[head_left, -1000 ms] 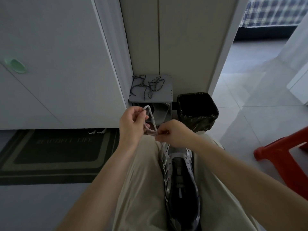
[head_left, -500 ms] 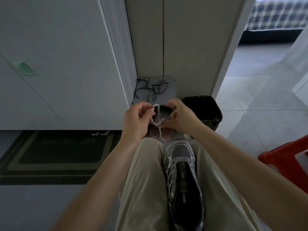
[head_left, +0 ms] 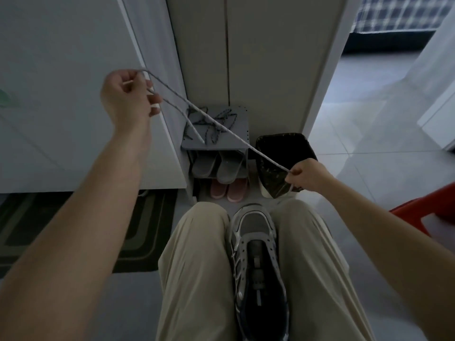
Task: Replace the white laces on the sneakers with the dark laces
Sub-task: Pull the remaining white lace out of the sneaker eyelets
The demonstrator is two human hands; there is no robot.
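Note:
A grey and black sneaker lies between my thighs with its eyelets bare, toe pointing away. The white lace is stretched taut in the air above it. My left hand is raised at the upper left and shut on a loop of the lace, one end of which hangs down from it. My right hand pinches the lace's other end low at the right, over the bin. The dark laces lie tangled on top of the small grey shoe rack ahead.
A black-lined waste bin stands right of the rack. Grey and pink slippers sit on the rack's lower shelves. A white cabinet door is at left, a dark doormat below it, a red stool at right.
My hands, close together on the bunched white lace before, have pulled apart: left hand up and left, right hand down and right. The lace is now stretched straight between them.

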